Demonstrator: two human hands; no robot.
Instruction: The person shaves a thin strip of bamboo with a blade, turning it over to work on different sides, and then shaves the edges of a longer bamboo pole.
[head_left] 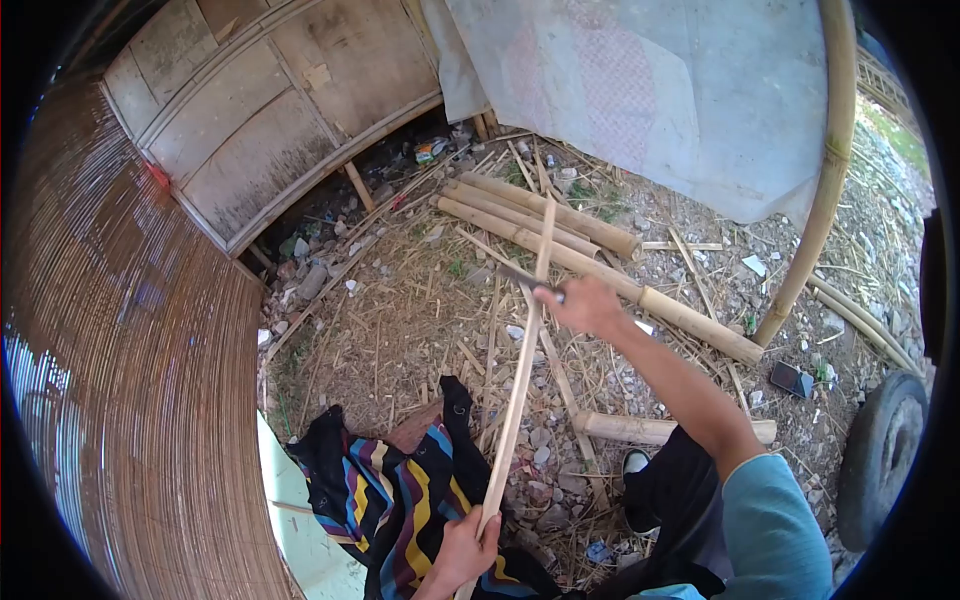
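Note:
A long pale bamboo strip slants up and away from my lap. My left hand is wrapped around its near end, low in the view. In my right hand is a knife, its dark blade lying across the strip toward the far end. Below the strip, a striped cloth in black, yellow, blue and maroon drapes over my left side. Just beyond my right hand, several cut bamboo poles rest side by side on the ground.
A short bamboo piece lies beside my right leg. To the right are a tire, a small dark box-like object and a bamboo post. A pale tarp hangs behind; a slatted screen stands left. Shavings and rubble litter the ground.

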